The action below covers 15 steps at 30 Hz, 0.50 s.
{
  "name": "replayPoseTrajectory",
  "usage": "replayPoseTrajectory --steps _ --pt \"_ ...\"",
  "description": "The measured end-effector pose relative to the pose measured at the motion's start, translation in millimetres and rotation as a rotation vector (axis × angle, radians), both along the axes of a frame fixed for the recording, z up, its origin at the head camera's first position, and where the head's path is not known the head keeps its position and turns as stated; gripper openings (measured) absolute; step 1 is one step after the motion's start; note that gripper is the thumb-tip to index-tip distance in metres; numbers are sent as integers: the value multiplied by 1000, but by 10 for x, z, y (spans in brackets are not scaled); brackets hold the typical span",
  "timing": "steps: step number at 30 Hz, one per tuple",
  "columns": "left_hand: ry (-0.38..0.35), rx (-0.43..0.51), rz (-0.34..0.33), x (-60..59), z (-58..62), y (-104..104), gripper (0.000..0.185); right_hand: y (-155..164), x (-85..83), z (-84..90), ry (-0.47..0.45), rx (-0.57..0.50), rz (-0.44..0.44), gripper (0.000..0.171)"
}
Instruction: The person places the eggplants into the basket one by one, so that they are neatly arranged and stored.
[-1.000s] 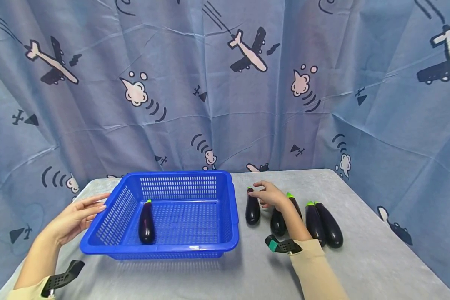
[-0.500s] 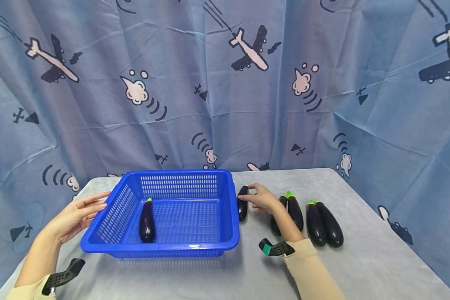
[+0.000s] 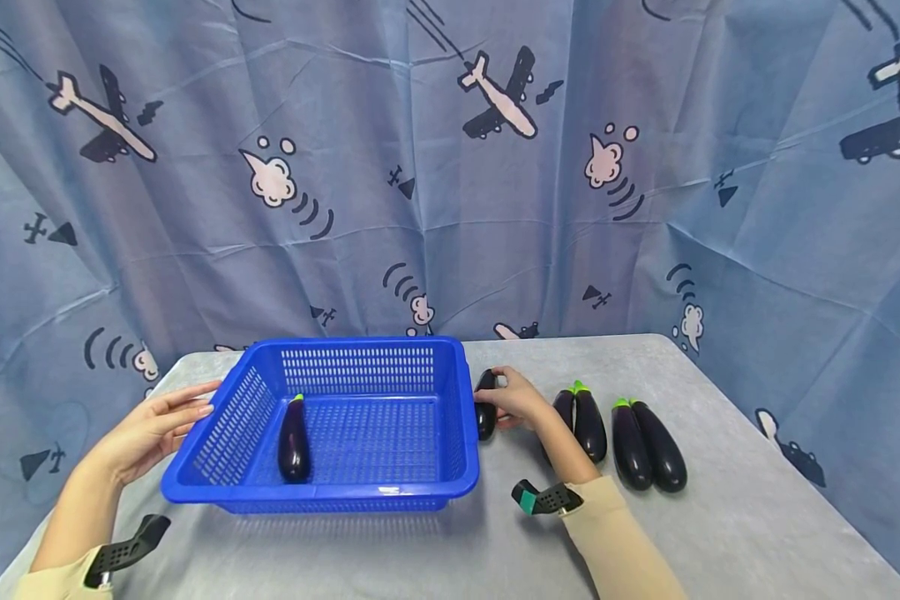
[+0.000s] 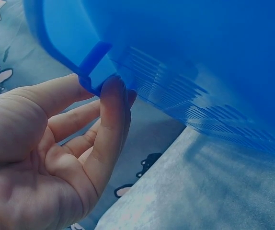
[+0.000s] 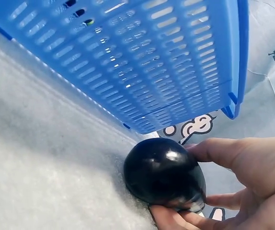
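Note:
A blue plastic basket [image 3: 390, 493] stands on the table, with one dark eggplant [image 3: 294, 442] lying in its left part. At the basket's left side, my left hand [image 3: 146, 433] pinches the rim between thumb and fingers; the left wrist view shows the rim [image 4: 92, 79] between them. My right hand [image 3: 521, 398] holds another eggplant [image 3: 486, 417] just outside the basket's right wall. In the right wrist view, the fingers [image 5: 219, 151] lie around this glossy eggplant [image 5: 161, 170], close to the slotted wall [image 5: 142, 62]. Its near end faces the camera.
Further right lie two pairs of eggplants: a nearer pair [image 3: 589, 425], partly behind my right forearm, and a farther pair [image 3: 656, 450]. The grey table [image 3: 750, 500] ends at a blue curtain [image 3: 495, 208] printed with airplanes.
My right hand has moved left with the eggplant, from beside the pairs to the basket's right wall. The left hand and basket have stayed in place.

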State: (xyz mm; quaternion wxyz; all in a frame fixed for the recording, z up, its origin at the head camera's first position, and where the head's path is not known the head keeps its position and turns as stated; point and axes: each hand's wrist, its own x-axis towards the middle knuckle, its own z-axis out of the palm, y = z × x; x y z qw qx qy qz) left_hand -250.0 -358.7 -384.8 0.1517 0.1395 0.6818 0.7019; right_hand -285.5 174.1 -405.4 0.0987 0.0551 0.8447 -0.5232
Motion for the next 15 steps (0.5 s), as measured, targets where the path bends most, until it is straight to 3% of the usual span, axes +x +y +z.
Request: replayPoseTrajectory --steps 15 --pt "10 -21 16 7 15 10 45 62 12 159 -36 -77 -5 80"
